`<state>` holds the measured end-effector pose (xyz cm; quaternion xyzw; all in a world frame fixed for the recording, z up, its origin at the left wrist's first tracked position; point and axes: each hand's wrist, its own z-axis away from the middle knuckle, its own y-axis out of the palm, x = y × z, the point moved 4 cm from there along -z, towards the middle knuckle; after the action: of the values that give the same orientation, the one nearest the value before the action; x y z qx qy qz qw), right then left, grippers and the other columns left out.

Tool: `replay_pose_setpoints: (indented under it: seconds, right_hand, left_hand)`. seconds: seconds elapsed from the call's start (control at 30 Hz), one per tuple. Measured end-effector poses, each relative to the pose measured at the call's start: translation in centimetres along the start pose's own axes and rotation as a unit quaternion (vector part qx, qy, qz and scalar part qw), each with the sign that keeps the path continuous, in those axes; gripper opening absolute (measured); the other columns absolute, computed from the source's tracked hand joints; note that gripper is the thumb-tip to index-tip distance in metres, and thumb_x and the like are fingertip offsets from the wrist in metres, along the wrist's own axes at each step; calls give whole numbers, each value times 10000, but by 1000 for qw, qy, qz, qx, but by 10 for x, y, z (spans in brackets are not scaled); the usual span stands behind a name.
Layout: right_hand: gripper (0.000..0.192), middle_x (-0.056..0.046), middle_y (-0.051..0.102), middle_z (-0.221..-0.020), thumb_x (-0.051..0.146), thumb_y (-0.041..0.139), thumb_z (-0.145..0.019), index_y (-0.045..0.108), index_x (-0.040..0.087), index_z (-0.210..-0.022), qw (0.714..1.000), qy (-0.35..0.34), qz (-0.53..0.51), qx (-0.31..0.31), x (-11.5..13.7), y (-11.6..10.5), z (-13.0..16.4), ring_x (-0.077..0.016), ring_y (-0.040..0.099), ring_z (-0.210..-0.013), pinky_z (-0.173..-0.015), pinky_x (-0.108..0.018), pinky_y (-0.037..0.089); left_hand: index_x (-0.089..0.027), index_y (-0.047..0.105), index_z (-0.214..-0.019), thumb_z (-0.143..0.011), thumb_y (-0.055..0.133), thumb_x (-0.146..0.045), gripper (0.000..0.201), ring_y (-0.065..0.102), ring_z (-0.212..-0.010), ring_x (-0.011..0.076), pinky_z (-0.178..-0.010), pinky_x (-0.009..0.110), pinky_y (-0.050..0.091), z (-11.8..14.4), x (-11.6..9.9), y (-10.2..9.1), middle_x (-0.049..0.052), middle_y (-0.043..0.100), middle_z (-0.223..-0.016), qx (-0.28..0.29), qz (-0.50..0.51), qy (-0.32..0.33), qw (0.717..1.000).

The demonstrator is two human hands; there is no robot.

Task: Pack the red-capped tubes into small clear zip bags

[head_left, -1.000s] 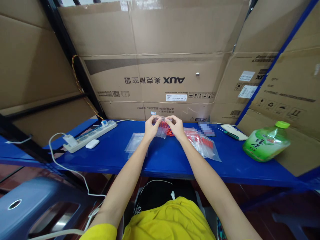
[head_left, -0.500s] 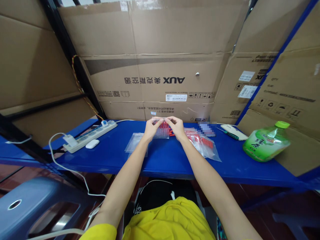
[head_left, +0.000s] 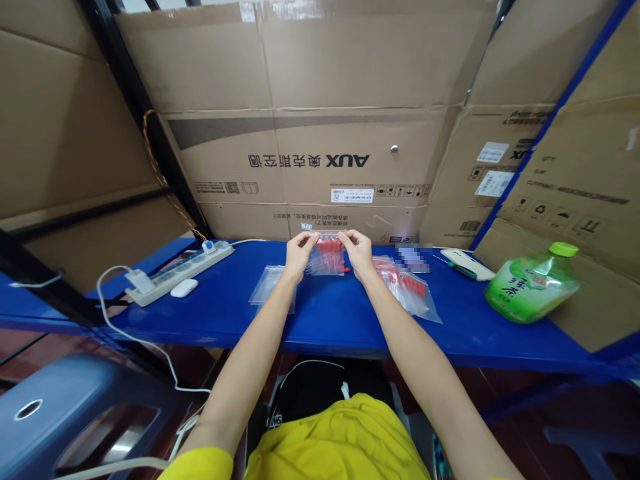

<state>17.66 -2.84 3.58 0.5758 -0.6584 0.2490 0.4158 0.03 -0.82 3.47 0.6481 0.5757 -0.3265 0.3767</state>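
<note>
Clear bag (head_left: 327,257) of red parts sits between both hands, held just above the blue shelf (head_left: 325,313). Left hand (head_left: 299,251) pinches its top left corner, right hand (head_left: 359,252) the top right. Top edge runs left-right, taut; bag hangs below the fingertips. Neither hand is nearer. Filled bags (head_left: 407,288) lie right of the right hand, empty bags (head_left: 270,288) below the left.

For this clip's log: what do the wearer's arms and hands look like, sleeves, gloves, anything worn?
Both arms are bare from the short yellow sleeve down. The left hand and right hand wear no gloves; no watch, ring or wristband shows. The yellow top covers the torso.
</note>
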Motion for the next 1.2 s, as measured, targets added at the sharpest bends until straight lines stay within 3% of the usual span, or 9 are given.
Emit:
replay_pose_setpoints:
  seconds: [0.2, 0.4, 0.57, 0.7, 0.8, 0.93, 1.07, 1.2]
  right_hand:
    - [429, -36, 737, -840, 604, 776, -733, 732, 191, -843, 999, 21, 3, 36, -4, 5, 3, -194, 633, -783, -746, -309, 511]
    - [467, -33, 720, -797, 647, 750, -737, 702, 187, -808, 999, 18, 43, 23, -4, 0, 1, -191, 631, -769, -750, -305, 508]
    - [513, -28, 704, -764, 699, 735, -719, 664, 197, -801, 998, 42, 45, 23, -4, 0, -1, -183, 623, -741, -703, -288, 499]
    - [506, -27, 700, -732, 676, 761, -707, 706, 178, -774, 996, 58, 59, 41, 9, -10, -4, -170, 593, -672, -628, -283, 455]
    - [515, -31, 695, -709, 644, 836, -626, 744, 156, -760, 991, 85, 88, 48, 25, -38, -6, -156, 568, -638, -596, -281, 424]
    - [521, -37, 708, -724, 630, 872, -576, 768, 159, -774, 980, 133, 146, 28, 44, -101, 2, -144, 572, -622, -581, -276, 429]
    - [527, -3, 600, -565, 611, 923, -467, 701, 169, -649, 948, 234, 213, 23, 38, -155, 24, -117, 481, -492, -464, -262, 387]
    - [521, 13, 550, -506, 551, 954, -397, 592, 207, -546, 926, 262, 270, -39, 24, -187, 35, -130, 485, -472, -452, -279, 442]
  left_hand:
    - [-174, 729, -812, -793, 783, -552, 383, 602, -775, 163, -758, 273, 469, 1, -5, 0, 26, 704, -817, -13, 4, 16, 1000]
    - [-168, 747, -834, -875, 672, -618, 458, 583, -737, 167, -692, 275, 445, 2, -3, 2, 33, 712, -810, 5, -30, 7, 1000]
    - [-171, 773, -826, -919, 639, -588, 448, 618, -796, 182, -762, 291, 467, 5, -10, 3, 44, 725, -838, 2, -86, 77, 993]
    - [-185, 760, -777, -960, 580, -575, 467, 588, -705, 170, -686, 288, 423, 8, -10, 2, 27, 695, -745, -6, -154, 89, 984]
    - [-202, 756, -800, -999, 519, -546, 463, 590, -662, 168, -666, 287, 388, 12, -8, 4, 15, 700, -707, 28, -222, 90, 971]
    - [-210, 746, -798, -1022, 471, -495, 455, 561, -607, 168, -635, 295, 336, 17, -8, 12, 22, 695, -679, 100, -306, 118, 939]
    - [-216, 709, -734, -1022, 455, -481, 466, 529, -585, 170, -620, 300, 289, 23, -7, 22, 26, 662, -644, 180, -352, 144, 907]
    - [-227, 705, -736, -1016, 465, -487, 452, 544, -596, 176, -618, 303, 271, 25, -6, 24, 30, 669, -653, 192, -361, 144, 901]
